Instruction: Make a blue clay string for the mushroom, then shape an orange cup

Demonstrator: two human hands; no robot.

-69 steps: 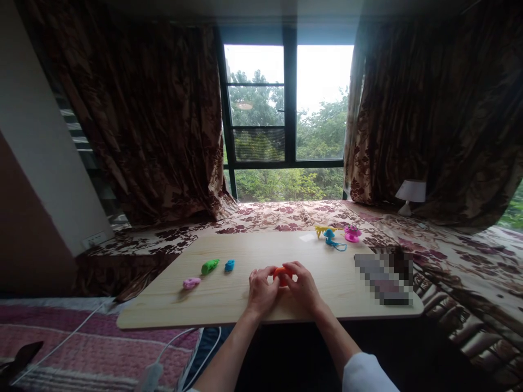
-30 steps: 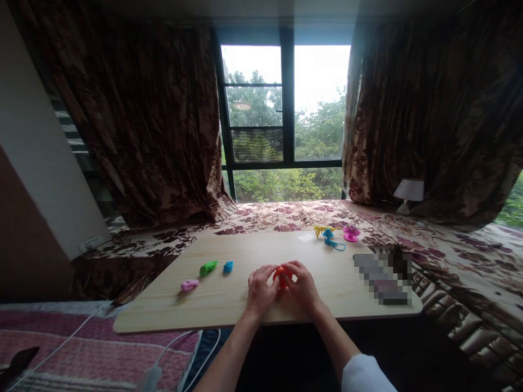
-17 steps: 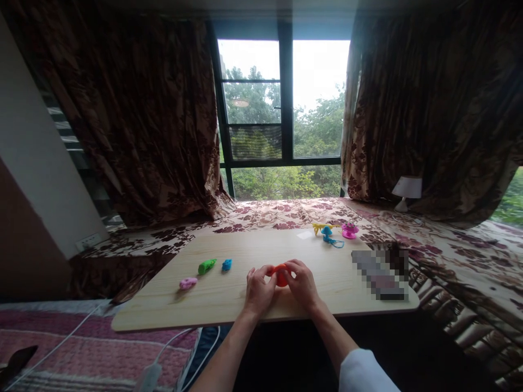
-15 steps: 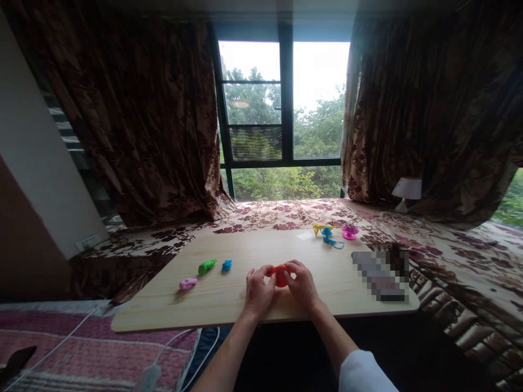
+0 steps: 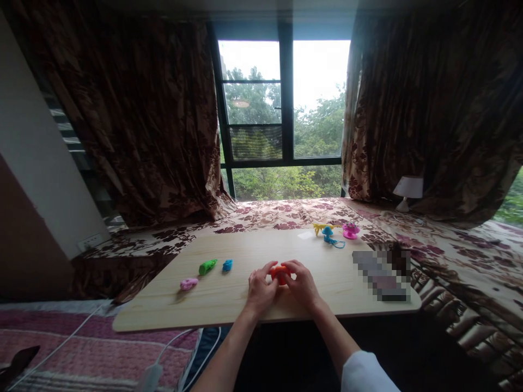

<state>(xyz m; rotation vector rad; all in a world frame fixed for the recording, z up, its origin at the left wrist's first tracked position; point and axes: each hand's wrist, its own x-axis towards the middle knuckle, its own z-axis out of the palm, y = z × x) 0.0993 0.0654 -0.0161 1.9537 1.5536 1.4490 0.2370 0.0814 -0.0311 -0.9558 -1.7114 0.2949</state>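
Note:
Both of my hands meet over the near middle of a light wooden board point(image 5: 229, 305). My left hand point(image 5: 260, 291) and my right hand point(image 5: 301, 286) pinch a small orange lump point(image 5: 280, 273) between their fingertips, just above the board. The fingers of both hands are curled around it, so most of the lump is hidden. To the left on the board lie a pink piece point(image 5: 188, 283), a green piece point(image 5: 207, 267) and a small blue piece point(image 5: 227, 265).
At the board's far right corner sit a yellow piece point(image 5: 320, 228), a blue piece with a cord point(image 5: 329, 235) and a pink piece point(image 5: 350, 231). A blurred-out object point(image 5: 382, 275) lies on the right. A small white lamp point(image 5: 407, 191) stands by the curtain. White cables trail at lower left.
My fingers have shifted slightly around the orange lump, turning it between them. The hands stay in the same spot; the view has drifted a little.

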